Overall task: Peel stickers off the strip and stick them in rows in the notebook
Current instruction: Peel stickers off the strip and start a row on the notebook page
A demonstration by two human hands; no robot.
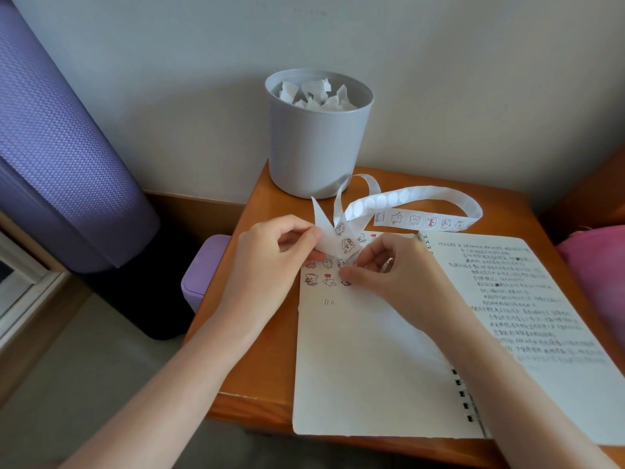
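Strip (416, 220) in left hand (270, 262) at notebook (355, 350) top

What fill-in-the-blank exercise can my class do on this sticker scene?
1. The left hand pinches the sticker ____.
2. Stickers already stuck sit on the notebook's ____ page.
3. The bin of crumpled paper is coloured ____.
Missing words: strip, left, grey.
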